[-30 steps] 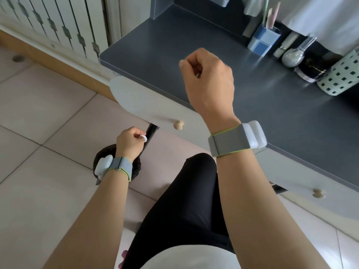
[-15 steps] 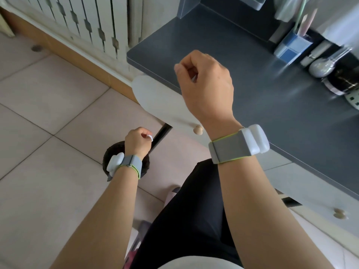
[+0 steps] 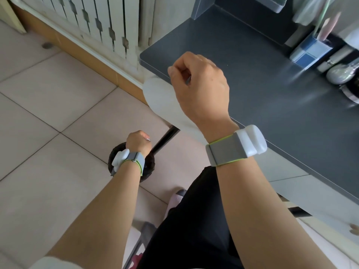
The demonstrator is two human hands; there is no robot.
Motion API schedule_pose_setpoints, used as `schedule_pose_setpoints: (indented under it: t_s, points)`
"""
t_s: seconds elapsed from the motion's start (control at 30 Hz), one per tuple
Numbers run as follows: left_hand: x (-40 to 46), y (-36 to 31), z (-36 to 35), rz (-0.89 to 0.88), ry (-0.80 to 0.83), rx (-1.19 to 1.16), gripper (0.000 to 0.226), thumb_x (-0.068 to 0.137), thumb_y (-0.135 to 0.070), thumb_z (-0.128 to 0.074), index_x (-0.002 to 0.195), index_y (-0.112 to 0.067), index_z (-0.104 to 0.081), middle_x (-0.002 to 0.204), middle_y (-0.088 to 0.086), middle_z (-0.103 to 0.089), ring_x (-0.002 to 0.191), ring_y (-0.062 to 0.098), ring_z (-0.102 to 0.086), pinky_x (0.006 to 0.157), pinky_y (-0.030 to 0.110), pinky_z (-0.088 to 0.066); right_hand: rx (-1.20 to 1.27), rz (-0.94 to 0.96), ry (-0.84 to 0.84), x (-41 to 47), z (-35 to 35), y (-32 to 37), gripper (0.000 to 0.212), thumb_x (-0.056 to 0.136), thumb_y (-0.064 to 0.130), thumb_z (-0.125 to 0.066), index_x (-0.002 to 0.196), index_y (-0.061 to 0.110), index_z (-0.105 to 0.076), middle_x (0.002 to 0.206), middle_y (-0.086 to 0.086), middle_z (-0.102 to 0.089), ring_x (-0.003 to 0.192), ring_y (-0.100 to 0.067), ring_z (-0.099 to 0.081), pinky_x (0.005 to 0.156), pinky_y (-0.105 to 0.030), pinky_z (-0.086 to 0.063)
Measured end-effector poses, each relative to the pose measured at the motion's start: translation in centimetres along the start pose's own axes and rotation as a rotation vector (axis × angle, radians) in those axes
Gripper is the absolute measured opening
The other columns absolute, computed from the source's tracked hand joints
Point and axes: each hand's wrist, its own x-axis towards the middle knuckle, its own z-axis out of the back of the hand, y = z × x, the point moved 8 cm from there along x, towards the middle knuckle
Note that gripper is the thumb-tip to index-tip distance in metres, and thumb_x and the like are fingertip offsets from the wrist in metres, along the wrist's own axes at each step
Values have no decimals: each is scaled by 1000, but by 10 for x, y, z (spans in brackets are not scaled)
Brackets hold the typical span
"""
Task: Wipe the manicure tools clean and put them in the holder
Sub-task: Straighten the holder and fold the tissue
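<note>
Raised over the near corner of the dark desk [image 3: 272,90], the right hand [image 3: 200,88] is seen from the back, its fingers curled into a fist. A thin grey sliver [image 3: 188,79] is glimpsed between thumb and fingers; it may be a small tool, but what it is cannot be told. The left hand [image 3: 138,141] is held low at 7 o'clock from the right one, above a black bin [image 3: 149,167] on the tiled floor [image 3: 48,105]. Its fingers are also curled, and a small white piece [image 3: 148,139] is pinched at the fingertips. A grey band with a white unit is worn on each wrist. The holder [image 3: 310,50], blue and white, is placed at the far edge of the desk, at 2 o'clock from the right hand, well apart from both hands; thin sticks [image 3: 328,26] are standing in it. Just beside it, at 4 o'clock, a silvery rounded object [image 3: 340,73] is lying, blurred.
</note>
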Motion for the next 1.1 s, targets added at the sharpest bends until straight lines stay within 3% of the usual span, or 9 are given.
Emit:
schedule_pose_setpoints:
  t_s: [0.27,0.4,0.5,0.6,0.73,0.93,1.1]
  points:
    - [9,19,-6,29,59,120,26,90,-5,-59,111,-10,-74,118,11,-70,107,34,-64,83,31,-48,18,7,-8,1,-4,-1,17,94,28,-57,83,18,-65,75,9,-59,75,-14,-52,59,-28,-39]
    - [9,23,-8,25,74,155,18,91,-6,-58,101,-9,-72,108,11,-68,96,35,-60,78,29,-45,16,2,-7,0,-6,-4,17,94,28,-56,83,18,-64,75,9,-59,75,-14,-52,59,-29,-41]
    - [10,24,-6,21,62,142,26,91,-7,-57,112,-10,-72,117,10,-69,107,34,-62,82,30,-47,18,2,-10,1,-6,-4,17,94,27,-57,83,18,-64,75,9,-59,75,-14,-52,59,-28,-41]
    - [9,19,-6,4,62,156,23,89,-5,-56,104,-6,-73,111,12,-71,97,35,-61,80,32,-49,20,2,-6,1,-6,-3,17,94,27,-56,83,18,-64,75,9,-59,75,-14,-52,59,-28,-39]
    - [10,18,-3,4,48,155,15,92,-8,-60,99,-5,-73,111,13,-72,99,35,-63,85,33,-50,28,-1,-6,-1,-6,-3,17,94,28,-56,83,18,-65,75,9,-59,76,-15,-52,59,-28,-39]
    - [12,24,-2,32,62,152,33,93,-10,-60,125,-9,-66,127,11,-67,119,33,-59,96,34,-47,18,15,-31,1,3,-1,18,95,27,-56,82,17,-65,75,9,-59,74,-15,-52,58,-28,-38]
    - [7,18,6,40,48,129,36,91,-9,-58,125,-12,-66,124,8,-68,114,30,-63,94,31,-49,29,12,-33,1,4,1,17,94,26,-56,82,17,-65,75,10,-57,74,-14,-51,59,-27,-36]
